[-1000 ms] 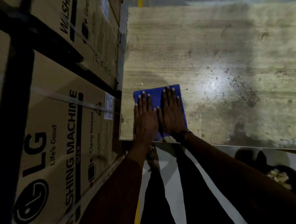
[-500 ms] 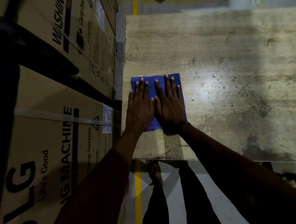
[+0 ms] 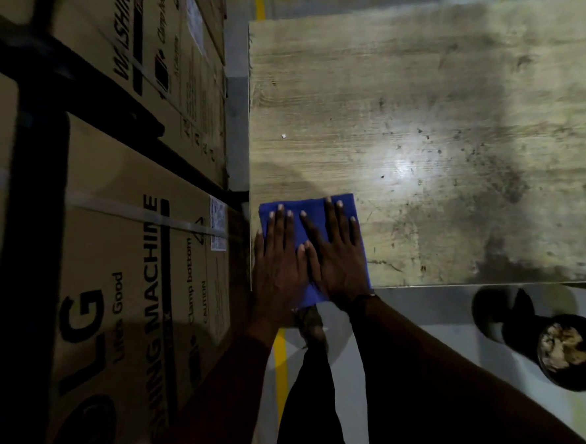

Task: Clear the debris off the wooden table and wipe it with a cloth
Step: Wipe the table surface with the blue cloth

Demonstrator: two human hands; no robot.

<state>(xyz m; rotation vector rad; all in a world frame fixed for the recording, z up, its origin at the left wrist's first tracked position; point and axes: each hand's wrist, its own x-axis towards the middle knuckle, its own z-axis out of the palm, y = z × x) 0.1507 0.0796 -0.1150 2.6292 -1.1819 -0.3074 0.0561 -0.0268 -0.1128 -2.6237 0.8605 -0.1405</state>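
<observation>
Both hands, left (image 3: 280, 260) and right (image 3: 340, 253), press flat with straight fingers on the cloth (image 3: 309, 208) at the table's (image 3: 413, 77) near left corner.

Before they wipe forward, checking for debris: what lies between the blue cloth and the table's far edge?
Head view: one small white crumb on the wooden table, plus dark stains.

Wooden table (image 3: 413, 77), blue cloth (image 3: 313, 208) on top
</observation>
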